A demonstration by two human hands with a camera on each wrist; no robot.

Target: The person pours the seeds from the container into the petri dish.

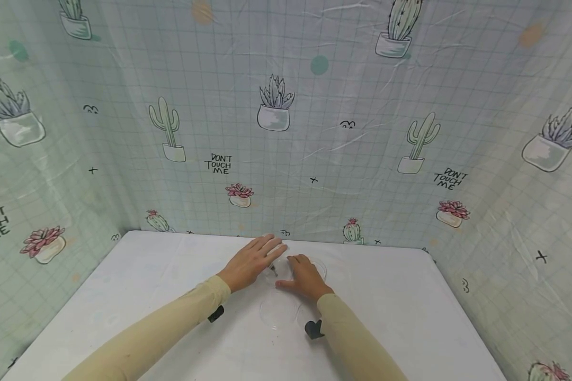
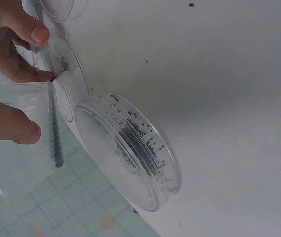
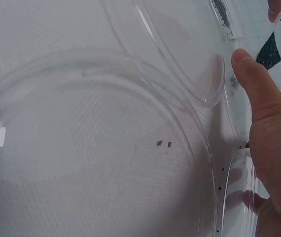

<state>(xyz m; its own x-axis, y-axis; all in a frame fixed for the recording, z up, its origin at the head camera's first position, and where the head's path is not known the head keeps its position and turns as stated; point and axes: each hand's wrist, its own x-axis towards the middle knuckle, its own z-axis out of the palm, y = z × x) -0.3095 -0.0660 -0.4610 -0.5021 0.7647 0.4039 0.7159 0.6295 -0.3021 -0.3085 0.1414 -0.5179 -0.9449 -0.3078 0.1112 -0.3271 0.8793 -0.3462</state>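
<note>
A clear cup of dark seeds is gripped and tilted by the left hand toward a dish steadied by the curled right hand; another seeded dish stands beside it on the table.

Both arms outstretched, left hand flat with fingers extended, right hand curled, side by side.

Seeds in dish — on table.

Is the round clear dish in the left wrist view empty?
No: the clear dish lying on the white table holds many small dark grains scattered across its bottom.
</note>
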